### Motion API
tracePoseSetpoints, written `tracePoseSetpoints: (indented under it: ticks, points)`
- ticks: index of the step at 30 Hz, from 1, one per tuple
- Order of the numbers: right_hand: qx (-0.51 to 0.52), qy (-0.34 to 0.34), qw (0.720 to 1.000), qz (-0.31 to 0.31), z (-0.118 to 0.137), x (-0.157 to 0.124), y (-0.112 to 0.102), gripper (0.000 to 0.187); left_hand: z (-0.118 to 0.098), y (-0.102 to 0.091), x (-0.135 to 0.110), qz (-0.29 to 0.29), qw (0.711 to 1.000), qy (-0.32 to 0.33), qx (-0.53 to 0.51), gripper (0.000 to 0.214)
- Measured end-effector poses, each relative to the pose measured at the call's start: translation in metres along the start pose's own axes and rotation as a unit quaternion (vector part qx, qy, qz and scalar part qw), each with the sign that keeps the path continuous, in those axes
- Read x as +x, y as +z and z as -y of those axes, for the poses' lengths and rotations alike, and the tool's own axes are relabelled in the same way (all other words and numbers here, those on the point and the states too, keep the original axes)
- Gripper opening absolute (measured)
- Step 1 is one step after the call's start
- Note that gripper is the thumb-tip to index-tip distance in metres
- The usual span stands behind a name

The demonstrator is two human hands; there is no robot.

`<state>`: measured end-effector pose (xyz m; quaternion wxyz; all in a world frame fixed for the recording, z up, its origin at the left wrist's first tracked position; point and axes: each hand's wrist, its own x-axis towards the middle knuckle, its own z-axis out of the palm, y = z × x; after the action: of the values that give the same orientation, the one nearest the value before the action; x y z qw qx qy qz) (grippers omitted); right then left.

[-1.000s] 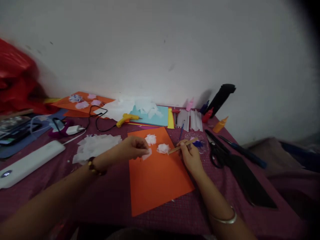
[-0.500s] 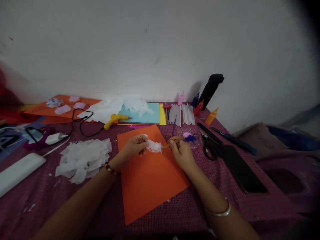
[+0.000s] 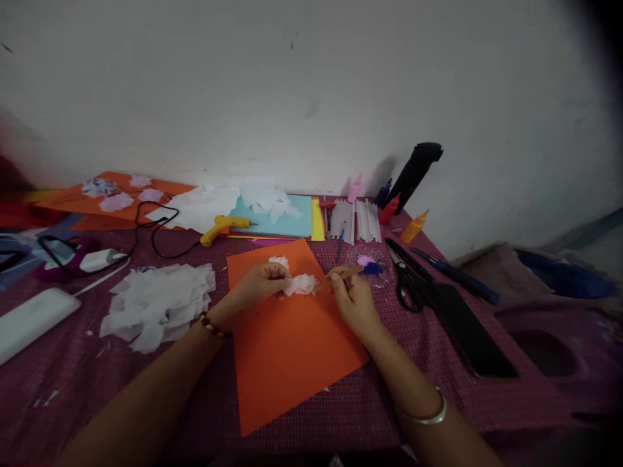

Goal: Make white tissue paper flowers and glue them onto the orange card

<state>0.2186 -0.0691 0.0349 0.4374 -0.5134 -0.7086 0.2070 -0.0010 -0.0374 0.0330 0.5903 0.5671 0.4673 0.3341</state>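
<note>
My left hand (image 3: 263, 285) is closed in a pinch on the edge of a crumpled, pale pink-white tissue paper flower (image 3: 302, 284). It holds the flower over an orange sheet of paper (image 3: 287, 363). My right hand (image 3: 355, 301) grips a thin brown stick (image 3: 348, 270), whose tip meets the flower's right side; whether it is a brush I cannot tell. Another small pale paper piece (image 3: 278, 261) shows behind my left fingers. Right of the sheet, pink and dark blue paint (image 3: 372, 267) lies on clear plastic, close to my right hand.
Stacked white tissue pieces (image 3: 160, 301) lie at left. Behind are a yellow glue gun (image 3: 224, 227) with a black cord, coloured sheets (image 3: 277, 224), a blue paintbrush (image 3: 341, 240) and glue sticks (image 3: 367, 220). Paint bottles (image 3: 415, 226), scissors (image 3: 409, 285) and a black phone (image 3: 472, 331) occupy the right.
The flower between my hands has turned slightly, and my left fingers have shifted a little, showing more of the pale piece behind them. The whole view has moved slightly.
</note>
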Motion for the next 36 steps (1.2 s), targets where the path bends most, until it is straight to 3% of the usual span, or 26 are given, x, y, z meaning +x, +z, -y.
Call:
tracePoseSetpoints:
  ticks: [9, 16, 24, 30, 33, 36]
  points:
    - [0.069, -0.002, 0.998, 0.007, 0.0, 0.001, 0.008, 0.021, -0.012, -0.002, -0.009, -0.031, 0.998, 0.031, 0.043, 0.017]
    - [0.159, 0.051, 0.986, 0.006, 0.0, 0.003, 0.014, 0.019, -0.006, -0.004, -0.004, -0.012, 0.997, 0.02, 0.071, 0.014]
    - [0.174, 0.09, 0.98, -0.014, -0.009, 0.004, 0.018, 0.021, 0.003, 0.026, -0.008, 0.035, 0.994, 0.035, 0.099, 0.015]
    - [0.125, 0.066, 0.989, -0.04, -0.002, 0.001, 0.009, 0.021, 0.008, 0.041, -0.002, -0.059, 0.968, 0.109, 0.217, 0.01]
    - [0.084, 0.045, 0.993, -0.076, 0.002, -0.003, 0.001, 0.022, 0.009, 0.041, 0.003, -0.095, 0.96, 0.11, 0.24, 0.011]
    - [0.053, 0.014, 0.996, -0.064, 0.006, -0.006, -0.002, 0.021, 0.012, 0.04, 0.006, -0.103, 0.962, 0.101, 0.232, 0.012]
